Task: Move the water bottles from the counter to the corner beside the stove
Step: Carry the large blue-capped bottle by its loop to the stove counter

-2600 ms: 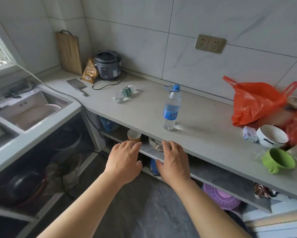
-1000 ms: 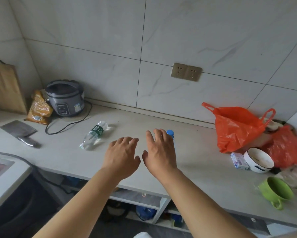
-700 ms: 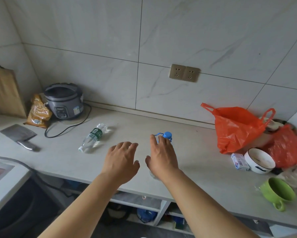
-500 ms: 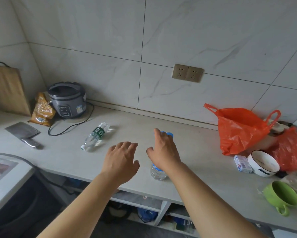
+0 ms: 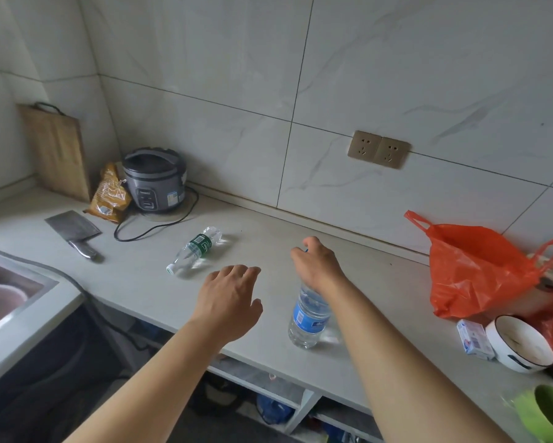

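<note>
Step in hand: pick-up. The right hand (image 5: 316, 266) curls over the top of the upright clear plastic water bottle with blue label (image 5: 308, 314), near the front edge of the grey table (image 5: 380, 276). The left hand (image 5: 230, 298) hovers relaxed, holding nothing. The clear plastic bottle with green label (image 5: 196, 249) lies sideways, behind and to the left. Best to clamp the neck firmly and lift straight up. Upright bottle seems to hold water. White ceramic bowl (image 5: 521, 343) looks empty; orange plastic bag (image 5: 476, 266) contents hidden.

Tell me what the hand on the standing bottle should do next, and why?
Probably lift it straight up. The right hand seems curled round the top of the upright bottle, whose base rests on the counter; the left hand is open and empty.
</note>
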`<action>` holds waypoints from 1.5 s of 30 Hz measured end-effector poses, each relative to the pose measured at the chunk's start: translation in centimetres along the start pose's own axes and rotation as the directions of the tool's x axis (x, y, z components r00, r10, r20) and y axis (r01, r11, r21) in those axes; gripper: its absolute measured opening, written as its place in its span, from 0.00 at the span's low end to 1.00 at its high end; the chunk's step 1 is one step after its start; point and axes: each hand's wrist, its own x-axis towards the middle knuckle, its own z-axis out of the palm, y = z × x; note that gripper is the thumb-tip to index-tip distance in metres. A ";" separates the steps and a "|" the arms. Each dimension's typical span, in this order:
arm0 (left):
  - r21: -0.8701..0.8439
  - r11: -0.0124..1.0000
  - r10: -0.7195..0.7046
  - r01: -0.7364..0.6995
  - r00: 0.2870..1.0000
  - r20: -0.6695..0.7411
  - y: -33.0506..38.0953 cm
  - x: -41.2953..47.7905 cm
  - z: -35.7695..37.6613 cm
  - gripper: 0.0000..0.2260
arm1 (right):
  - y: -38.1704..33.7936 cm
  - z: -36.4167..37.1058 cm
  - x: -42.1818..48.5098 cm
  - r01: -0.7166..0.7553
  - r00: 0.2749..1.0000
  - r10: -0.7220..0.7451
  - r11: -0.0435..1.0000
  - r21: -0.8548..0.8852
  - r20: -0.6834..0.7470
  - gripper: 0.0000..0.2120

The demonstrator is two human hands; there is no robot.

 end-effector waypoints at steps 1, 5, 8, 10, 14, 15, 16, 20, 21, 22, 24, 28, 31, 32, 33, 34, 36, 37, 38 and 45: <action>-0.001 1.000 -0.007 0.007 1.000 -0.002 -0.1 0.0 0.0 0.27 | -0.1 0.0 0.2 -0.009 1.000 0.008 1.000 0.007 0.010 0.20; -0.010 0.999 -0.038 0.038 0.999 -0.003 -0.5 0.2 0.1 0.27 | -0.6 -0.7 1.1 -0.061 0.998 0.061 0.981 0.185 0.007 0.12; -0.013 0.998 -0.058 0.058 0.998 0.003 -0.7 0.5 0.3 0.27 | -1.0 -1.8 1.7 -0.169 0.984 0.127 0.898 0.407 0.128 0.16; -0.016 0.998 -0.064 0.064 0.998 0.006 -0.7 0.6 0.4 0.27 | -0.8 -2.2 2.0 -0.235 0.965 0.151 0.864 0.446 0.215 0.21; -0.027 0.998 -0.063 0.063 0.998 0.014 -0.6 0.8 0.7 0.27 | -0.3 -2.0 2.3 -0.313 0.944 0.173 0.741 0.594 0.280 0.31; -0.029 0.998 -0.060 0.061 0.998 0.015 -0.6 0.9 0.7 0.27 | 0.0 -1.9 2.4 -0.323 0.942 0.175 0.707 0.629 0.287 0.31; -0.029 0.998 -0.058 0.058 0.998 0.015 -0.6 1.0 0.8 0.27 | 0.3 -1.8 2.5 -0.335 0.939 0.175 0.668 0.665 0.296 0.31; -0.031 0.998 -0.054 0.054 0.998 0.024 -0.6 1.4 0.9 0.27 | 1.2 -2.2 3.0 -0.373 0.927 0.153 0.443 0.815 0.341 0.31; -0.029 0.998 -0.051 0.052 0.998 0.026 -0.6 1.5 0.9 0.27 | 1.3 -2.4 3.1 -0.382 0.924 0.143 0.367 0.848 0.354 0.31; -0.027 0.998 -0.048 0.049 0.998 0.028 -0.5 1.6 0.9 0.27 | 1.5 -2.7 3.2 -0.387 0.922 0.129 0.296 0.873 0.365 0.32; -0.026 0.999 -0.044 0.045 0.999 0.029 -0.4 1.8 0.9 0.27 | 1.8 -3.2 3.3 -0.397 0.918 0.094 0.183 0.899 0.386 0.34; -0.028 0.999 -0.042 0.042 0.999 0.019 -0.1 2.2 0.8 0.26 | 2.4 -3.9 3.4 -0.390 0.921 0.047 0.052 0.919 0.388 0.36; -0.022 0.999 -0.039 0.039 0.999 0.003 0.2 2.4 0.6 0.26 | 2.8 -3.9 3.2 -0.376 0.926 0.031 0.000 0.927 0.376 0.37; -0.020 0.999 -0.040 0.040 0.999 -0.004 0.2 2.4 0.5 0.26 | 2.9 -3.8 3.1 -0.374 0.927 0.026 -0.013 0.927 0.374 0.37; -0.016 0.999 -0.042 0.041 0.999 -0.011 0.3 2.5 0.4 0.26 | 3.1 -3.7 2.9 -0.375 0.927 0.019 -0.023 0.927 0.375 0.37; -0.012 0.999 -0.044 0.043 0.999 -0.017 0.4 2.5 0.3 0.26 | 3.2 -3.6 2.8 -0.377 0.926 0.010 -0.030 0.926 0.377 0.37; -0.004 0.999 -0.050 0.050 0.998 -0.024 0.5 2.5 0.2 0.26 | 3.4 -3.5 2.8 -0.379 0.925 -0.007 -0.041 0.924 0.379 0.37; -0.003 0.998 -0.056 0.056 0.998 -0.028 0.6 2.4 0.2 0.26 | 3.5 -3.5 2.8 -0.379 0.925 -0.014 -0.042 0.924 0.379 0.37; 0.001 0.998 -0.063 0.063 0.998 -0.031 0.6 2.4 0.1 0.26 | 3.5 -3.5 2.9 -0.379 0.925 -0.019 -0.039 0.925 0.378 0.37; 0.056 0.991 -0.119 0.122 0.991 -0.054 0.5 1.1 -0.1 0.26 | 2.6 -3.2 2.7 -0.404 0.912 -0.060 0.031 0.914 0.405 0.37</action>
